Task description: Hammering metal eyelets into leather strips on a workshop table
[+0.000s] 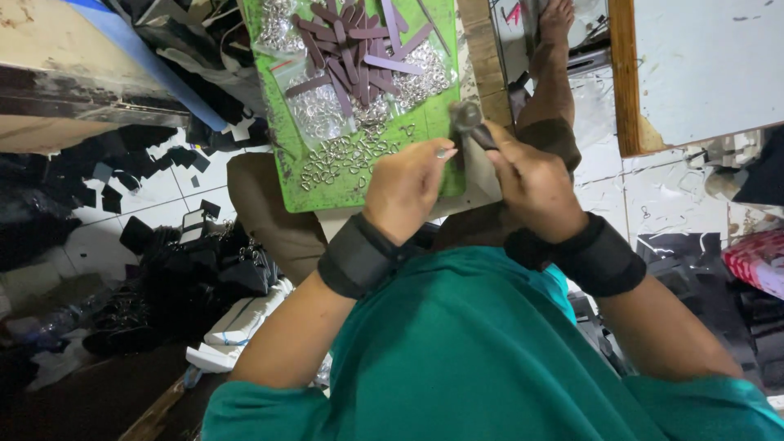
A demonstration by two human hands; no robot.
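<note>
My left hand [404, 188] is curled at the near right edge of a green cutting mat [282, 155], fingers pinched on a small piece that the hand mostly hides. My right hand [531, 184] grips the dark handle of a small hammer [467, 116], whose metal head hangs just above my left fingertips. Both wrists wear black bands. On the mat lie several brown leather strips [351, 49] and heaps of small metal rings [343, 155].
Black cut pieces and bags [175, 278] are piled on the white tile floor at left, beside stacked white packets [241, 327]. A wood-framed board [694, 65] stands at upper right. A bare foot [558, 18] rests beyond the mat. A red patterned cloth [759, 261] lies at right.
</note>
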